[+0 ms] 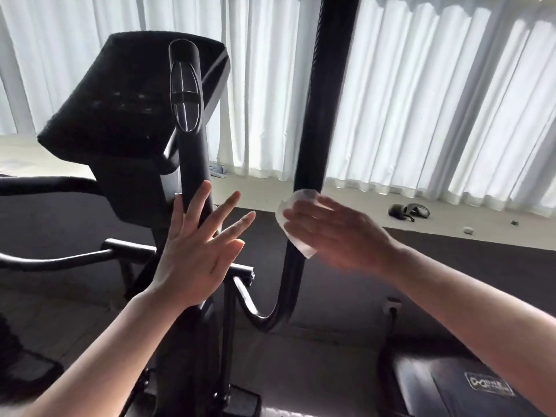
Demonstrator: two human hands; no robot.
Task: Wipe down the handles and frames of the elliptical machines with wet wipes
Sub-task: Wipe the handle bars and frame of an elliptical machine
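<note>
- A white wet wipe [296,224] is pressed against a tall black handle bar [316,139] of an elliptical machine, partway up the bar's straight run.
- The person's right hand [334,233] lies flat over the wipe, fingers straight and together, pushing it onto the bar; the hand is blurred, so how the thumb sits cannot be told.
- Below that hand the bar curves down and bends leftward toward the machine's frame [228,311].
- The left hand [195,245] is just to the left of the right hand, apart from it, open with fingers spread wide and holding nothing.
- The left hand's palm faces a second, shorter black handle [192,152] that rises straight above its fingers; whether it touches this handle is not clear.
- That shorter handle has a glossy oval insert [184,97] near its rounded top.
- Up and to the left of the left hand sits the machine's console [120,97], dark and draped in a black cover.
- Left of the left wrist, a curved black side bar [60,260] runs off the edge of view.
- Beyond both hands hang long white pleated curtains [436,100], brightly backlit.
- Past the right hand, on the pale floor by the curtains, lies a dark strappy item [407,211], too small to identify.
- Under the right forearm is a dark machine housing [469,392] with a small label.
</note>
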